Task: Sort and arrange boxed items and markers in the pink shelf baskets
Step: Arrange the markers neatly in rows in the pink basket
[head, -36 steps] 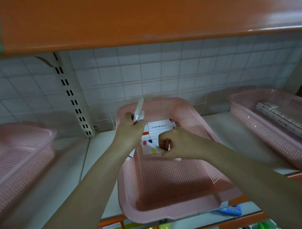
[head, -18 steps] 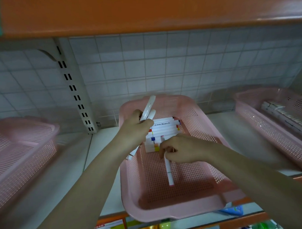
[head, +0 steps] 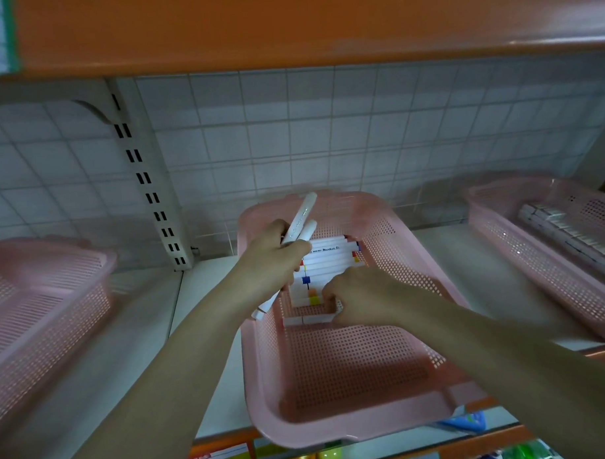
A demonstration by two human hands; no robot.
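Head view shows, left of the middle basket point(head: 412, 266), another pink basket point(head: 46, 307) on the shelf. Over the middle basket's left wall the left hand point(head: 271, 264) is clamped on a bundle of white markers point(head: 301, 222), tilted upward. Inside the middle basket, a row of markers point(head: 326, 263) lies side by side at the far end, white with small colour bands. Just in front of this row the right hand point(head: 362, 299) pinches one marker point(head: 307, 319), lying crosswise on the floor. To do it well, I think it should be pushed flat and parallel against the row. Right of the middle basket, a third basket point(head: 535, 255) holds boxed items point(head: 565, 234)
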